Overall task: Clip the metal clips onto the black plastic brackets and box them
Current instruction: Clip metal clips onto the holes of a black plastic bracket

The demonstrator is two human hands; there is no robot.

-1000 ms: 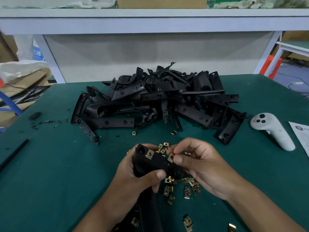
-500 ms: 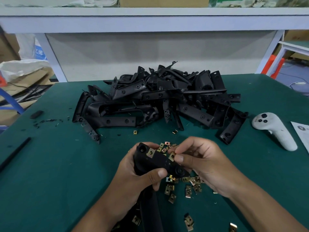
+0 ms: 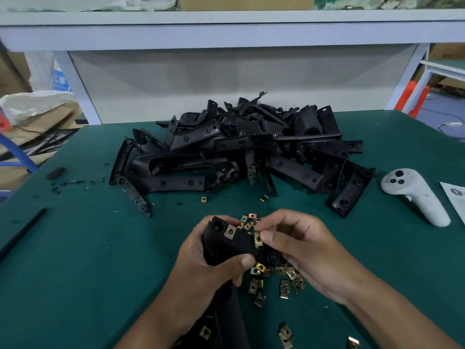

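Observation:
My left hand grips a black plastic bracket above the green table; one brass metal clip sits on its upper face. My right hand pinches a second metal clip between thumb and forefinger, right at the bracket's right edge. Several loose clips lie scattered on the mat under and around both hands. A large pile of black brackets fills the middle of the table behind them. No box is in view.
A white hand controller lies at the right, beside a sheet of paper. A black strip lies at the left edge, with small black bits near it. More black brackets lie below my left wrist.
Both hands stay almost where they were with the bracket. My right thumb and forefinger have brought the clip slightly closer against the bracket's edge.

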